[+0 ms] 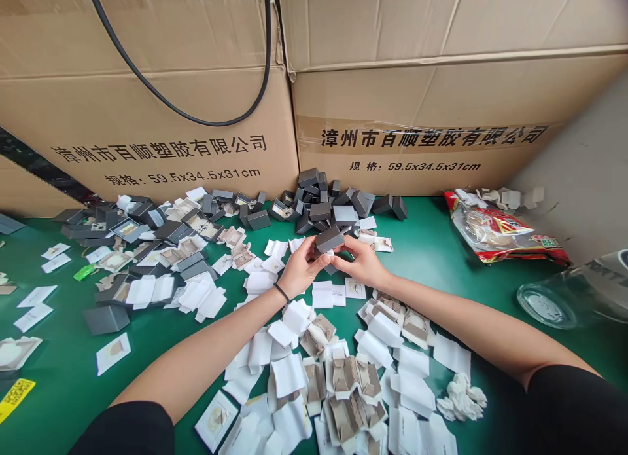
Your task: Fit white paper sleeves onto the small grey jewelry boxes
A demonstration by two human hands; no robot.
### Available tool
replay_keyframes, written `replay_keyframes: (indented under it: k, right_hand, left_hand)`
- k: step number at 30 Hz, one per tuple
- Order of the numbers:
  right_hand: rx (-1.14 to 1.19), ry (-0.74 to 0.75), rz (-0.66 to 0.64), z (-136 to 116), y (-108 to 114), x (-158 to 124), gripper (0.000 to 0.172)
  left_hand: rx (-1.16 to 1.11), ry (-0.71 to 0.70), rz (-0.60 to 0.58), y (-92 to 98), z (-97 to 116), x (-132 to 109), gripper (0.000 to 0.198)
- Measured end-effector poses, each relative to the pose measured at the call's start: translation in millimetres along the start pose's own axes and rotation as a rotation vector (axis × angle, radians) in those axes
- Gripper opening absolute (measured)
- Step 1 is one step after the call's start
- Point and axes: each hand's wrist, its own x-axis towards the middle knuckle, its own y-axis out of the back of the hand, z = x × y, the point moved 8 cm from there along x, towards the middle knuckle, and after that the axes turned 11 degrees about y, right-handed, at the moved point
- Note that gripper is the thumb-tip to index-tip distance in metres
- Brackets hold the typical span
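A green counter (432, 258) runs up to two big cardboard cartons (147, 114) standing side by side, both printed with dark lettering and both cut off by the top edge. A black cable (206, 120) droops in a loop across the left one.

Above the middle of the counter, just in front of a heap of grey boxes (321, 209), both hands hold one small grey box (328, 237) off the surface. The left hand (297, 268) has its grip pinching the box's left end between thumb and fingertips. The right hand (363, 262) has its grip closed on the right end in the same way. The fingers cover the box's underside and near face, so I cannot tell whether it is open or lidded. A dark band (282, 292) circles the left wrist. Both black sleeves run out of the bottom edge.

White cards and folded paper inserts (343, 376) lie scattered under and between the forearms, overlapping so much that single pieces are hard to separate. More grey trays and lids (122, 229) spread to the left, some half buried under paper. A crumpled white tissue (461, 397) sits near the right forearm.

On the right lies a red snack bag (500, 236), and beside it a clear glass jar (564, 301) on its side, partly cut off by the frame. At the lower left a yellow label (14, 396) is clipped by the edge.
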Motion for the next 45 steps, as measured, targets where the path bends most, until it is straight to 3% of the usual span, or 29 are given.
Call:
replay_keyframes:
  k: [9, 18, 25, 33, 37, 45]
  right_hand:
    - [-0.042, 0.027, -0.048, -9, -1, 3, 0.022]
    - [-0.024, 0.139, -0.066, -23, -3, 3, 0.019]
    - [-0.352, 0.278, -0.015, -34, 2, 3, 0.020]
    - [-0.518, 0.500, -0.147, -43, -7, -1, 0.039]
    - [-0.520, 0.507, -0.185, -40, -11, -1, 0.055]
    - [-0.438, 0.476, -0.210, -38, -12, 3, 0.049]
  left_hand:
    - [-0.011, 0.015, 0.027, 3.4, 0, 1, 0.061]
    - [-0.109, 0.170, -0.013, 1.9, -8, -2, 0.061]
    - [-0.309, 0.281, -0.039, -2.0, -11, 1, 0.047]
    - [-0.423, 0.354, -0.079, -5.3, -10, -1, 0.044]
    - [-0.430, 0.356, -0.094, -5.7, -13, 1, 0.045]
    - [-0.400, 0.362, -0.087, -4.2, -17, 2, 0.045]
